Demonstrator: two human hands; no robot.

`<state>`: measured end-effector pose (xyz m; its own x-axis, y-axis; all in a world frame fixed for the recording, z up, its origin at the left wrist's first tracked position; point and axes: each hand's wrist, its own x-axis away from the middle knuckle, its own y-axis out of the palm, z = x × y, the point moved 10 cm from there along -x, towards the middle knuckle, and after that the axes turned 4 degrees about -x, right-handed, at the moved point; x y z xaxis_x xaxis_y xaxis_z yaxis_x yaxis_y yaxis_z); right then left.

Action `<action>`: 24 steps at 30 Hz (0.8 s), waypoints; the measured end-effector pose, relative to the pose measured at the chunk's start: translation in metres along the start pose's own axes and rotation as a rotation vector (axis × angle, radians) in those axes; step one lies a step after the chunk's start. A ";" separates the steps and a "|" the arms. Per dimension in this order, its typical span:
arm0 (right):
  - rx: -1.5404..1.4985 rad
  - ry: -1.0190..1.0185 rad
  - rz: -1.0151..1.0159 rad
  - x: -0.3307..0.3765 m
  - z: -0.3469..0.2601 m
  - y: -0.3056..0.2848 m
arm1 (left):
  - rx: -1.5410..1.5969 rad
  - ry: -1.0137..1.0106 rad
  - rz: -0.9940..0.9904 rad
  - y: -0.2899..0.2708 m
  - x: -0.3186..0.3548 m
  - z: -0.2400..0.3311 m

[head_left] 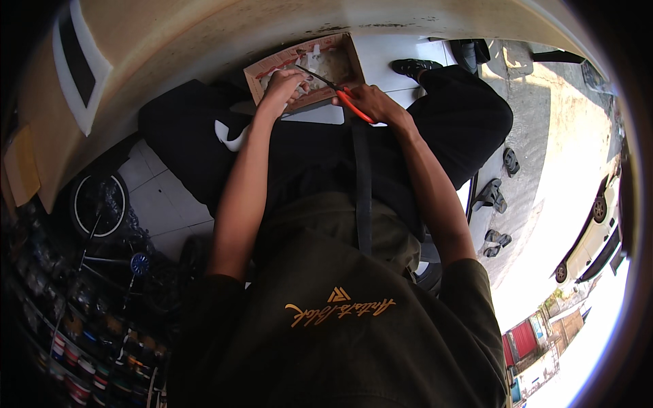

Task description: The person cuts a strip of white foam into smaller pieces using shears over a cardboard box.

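Note:
Above a shallow cardboard box (304, 53) between my legs, both of my hands work close together. My right hand (376, 105) is closed around the orange-red handle of what look like scissors (343, 96). Their long dark blades slant up and left, with the tips reaching my left hand (289, 85). The left fingers are bent together in a pinch at the box's near left edge. What they hold is too small and partly hidden to name. Crumpled whitish scraps (333, 66) lie inside the box.
A pale curved panel (197, 41) rises just beyond the box. Dark shoes (416, 66) and sandals (493, 195) lie to the right. On the left are a spoked wheel (100, 204) and crowded shelves with coloured containers (78, 367). A white car (592, 241) stands outside.

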<state>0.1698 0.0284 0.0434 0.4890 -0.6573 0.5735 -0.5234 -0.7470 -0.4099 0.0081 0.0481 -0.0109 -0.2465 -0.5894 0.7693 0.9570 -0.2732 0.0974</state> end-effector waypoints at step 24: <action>-0.294 0.111 -0.055 0.004 0.007 0.004 | 0.084 0.098 -0.052 0.010 0.007 0.013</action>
<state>0.1747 0.0223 0.0391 0.4515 -0.5897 0.6697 -0.6852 -0.7099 -0.1631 0.0179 0.0506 0.0035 -0.3062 -0.6483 0.6971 0.9509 -0.2434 0.1914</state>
